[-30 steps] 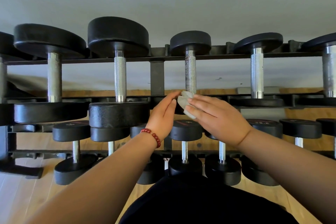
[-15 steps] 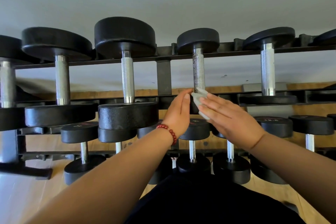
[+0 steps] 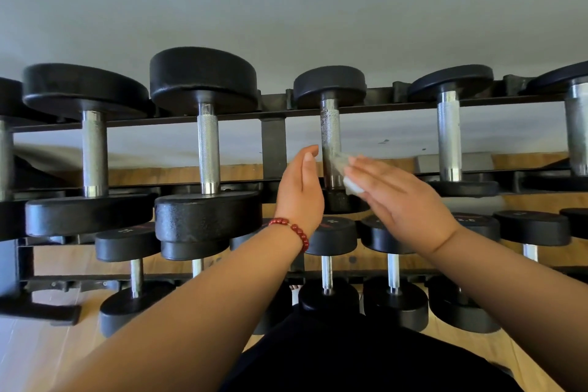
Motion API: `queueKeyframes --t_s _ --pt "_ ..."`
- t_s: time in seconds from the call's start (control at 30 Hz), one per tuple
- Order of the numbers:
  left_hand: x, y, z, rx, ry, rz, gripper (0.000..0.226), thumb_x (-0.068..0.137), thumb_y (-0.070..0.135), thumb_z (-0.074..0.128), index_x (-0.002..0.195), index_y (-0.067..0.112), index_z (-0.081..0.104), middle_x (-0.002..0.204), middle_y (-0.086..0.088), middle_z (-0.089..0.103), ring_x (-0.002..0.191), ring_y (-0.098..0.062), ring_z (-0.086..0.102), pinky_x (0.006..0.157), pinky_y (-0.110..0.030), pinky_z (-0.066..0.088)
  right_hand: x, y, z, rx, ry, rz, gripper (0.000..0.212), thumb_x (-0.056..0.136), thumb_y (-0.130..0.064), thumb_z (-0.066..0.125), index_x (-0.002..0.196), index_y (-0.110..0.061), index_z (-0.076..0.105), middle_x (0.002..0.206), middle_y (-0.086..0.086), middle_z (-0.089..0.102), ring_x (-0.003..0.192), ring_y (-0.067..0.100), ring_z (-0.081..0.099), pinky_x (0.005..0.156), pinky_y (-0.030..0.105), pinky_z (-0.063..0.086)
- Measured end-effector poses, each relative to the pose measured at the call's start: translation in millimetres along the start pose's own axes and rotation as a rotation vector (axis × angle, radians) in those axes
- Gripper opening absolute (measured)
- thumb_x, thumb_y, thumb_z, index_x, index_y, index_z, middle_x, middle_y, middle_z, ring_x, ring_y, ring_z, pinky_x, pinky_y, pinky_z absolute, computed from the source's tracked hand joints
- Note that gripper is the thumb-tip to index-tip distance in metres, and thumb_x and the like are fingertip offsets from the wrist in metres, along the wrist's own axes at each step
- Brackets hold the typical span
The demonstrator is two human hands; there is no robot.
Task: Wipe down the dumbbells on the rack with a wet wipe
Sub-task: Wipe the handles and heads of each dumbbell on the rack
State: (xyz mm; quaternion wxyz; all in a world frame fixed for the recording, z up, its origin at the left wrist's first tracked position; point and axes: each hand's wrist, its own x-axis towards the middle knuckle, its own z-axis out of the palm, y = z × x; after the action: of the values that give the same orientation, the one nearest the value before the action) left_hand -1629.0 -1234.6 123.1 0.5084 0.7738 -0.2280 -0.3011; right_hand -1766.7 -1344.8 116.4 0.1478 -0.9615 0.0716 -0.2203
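Observation:
A black dumbbell with a dull, speckled metal handle (image 3: 329, 127) lies on the rack's top tier, third from the left among the full ones. My right hand (image 3: 401, 200) presses a pale wet wipe (image 3: 342, 162) against the lower right side of that handle with straight fingers. My left hand (image 3: 300, 188), a red bead bracelet on its wrist, stands flat with straight fingers just left of the handle. The dumbbell's near head is partly hidden behind both hands.
The black steel rack (image 3: 273, 143) holds larger dumbbells (image 3: 208, 149) on the top tier and smaller ones (image 3: 326, 270) below. A grey wall rises behind it. Wooden floor (image 3: 47, 356) shows under the rack, and my dark clothing fills the bottom centre.
Both hands have slid up from the handle's near end onto its lower part, with the wipe now pressed on the metal. The view has shifted slightly.

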Motion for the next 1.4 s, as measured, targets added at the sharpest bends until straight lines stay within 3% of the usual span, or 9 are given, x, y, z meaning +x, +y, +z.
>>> queueKeyframes --t_s 0.07,0.13,0.23,0.3,0.43,0.67,0.9,1.1,1.4 --pt "3 12 3 0.038 0.034 0.029 0.027 0.107 0.026 0.027 0.112 0.034 0.052 0.104 0.027 0.052 0.097 0.024 0.045 0.079 0.007 0.029 15 7 -7 -0.028 0.026 0.016 0.041 0.101 -0.023 0.038 0.136 -0.005 0.05 0.138 0.018 0.054 0.129 0.023 0.042 0.108 0.029 0.03" --pt "7 17 9 0.113 0.072 0.062 0.024 0.106 0.028 0.026 0.102 0.039 0.047 0.096 0.024 0.052 0.097 0.012 0.05 0.084 -0.005 0.037 29 16 -11 -0.066 0.029 0.008 0.043 0.097 -0.019 0.042 0.138 -0.005 0.047 0.14 0.019 0.052 0.13 0.025 0.043 0.109 0.032 0.032" --pt "13 11 21 0.198 0.12 0.087 0.034 0.101 0.039 0.024 0.109 0.026 0.055 0.102 0.006 0.059 0.1 -0.012 0.056 0.088 -0.035 0.051 50 28 -14 -0.13 0.018 -0.041 0.049 0.089 -0.003 0.063 0.136 -0.002 0.051 0.138 0.02 0.053 0.128 0.031 0.05 0.104 0.043 0.04" --pt "13 8 25 0.242 0.133 0.065 0.045 0.097 0.047 0.023 0.118 0.024 0.054 0.108 0.003 0.06 0.103 -0.014 0.057 0.088 -0.041 0.053 65 33 -13 -0.16 0.0 -0.096 0.055 0.082 0.005 0.069 0.134 0.001 0.053 0.138 0.021 0.054 0.128 0.034 0.051 0.103 0.047 0.043" --pt "16 12 25 0.281 0.131 0.044 0.034 0.101 0.037 0.03 0.123 0.022 0.051 0.109 0.007 0.056 0.107 -0.014 0.053 0.091 -0.041 0.051 96 54 -8 -0.283 -0.039 -0.217 0.048 0.091 0.0 0.051 0.139 -0.003 0.048 0.143 0.017 0.05 0.134 0.035 0.045 0.108 0.042 0.033" --pt "15 16 22 0.325 0.156 -0.007 0.039 0.104 0.03 0.031 0.138 0.018 0.045 0.134 0.005 0.049 0.128 -0.009 0.037 0.099 -0.02 0.029 125 73 1 -0.254 -0.134 -0.3 0.063 0.084 0.008 0.063 0.142 -0.007 0.045 0.149 0.012 0.043 0.14 0.033 0.037 0.113 0.045 0.028" --pt "19 12 24 0.375 0.174 0.019 0.039 0.104 0.032 0.03 0.134 0.018 0.05 0.129 0.004 0.053 0.123 -0.01 0.043 0.102 -0.025 0.037 120 79 3 -0.231 -0.064 -0.287 0.056 0.086 0.006 0.061 0.14 -0.002 0.047 0.146 0.016 0.046 0.137 0.036 0.039 0.113 0.047 0.025" --pt "21 10 26 0.376 0.183 -0.009 0.04 0.103 0.035 0.029 0.134 0.021 0.05 0.13 0.004 0.054 0.122 -0.012 0.047 0.103 -0.033 0.043 136 72 8 -0.182 -0.102 -0.27 0.045 0.096 -0.007 0.038 0.139 -0.004 0.049 0.145 0.015 0.048 0.138 0.033 0.039 0.115 0.045 0.028" --pt "20 9 25 0.373 0.185 -0.031 0.039 0.104 0.033 0.029 0.136 0.022 0.048 0.133 0.006 0.052 0.125 -0.01 0.044 0.099 -0.023 0.036 147 50 12 -0.175 -0.025 -0.112 0.04 0.1 -0.022 0.035 0.124 -0.006 0.062 0.138 0.015 0.055 0.135 0.033 0.045 0.112 0.044 0.032"
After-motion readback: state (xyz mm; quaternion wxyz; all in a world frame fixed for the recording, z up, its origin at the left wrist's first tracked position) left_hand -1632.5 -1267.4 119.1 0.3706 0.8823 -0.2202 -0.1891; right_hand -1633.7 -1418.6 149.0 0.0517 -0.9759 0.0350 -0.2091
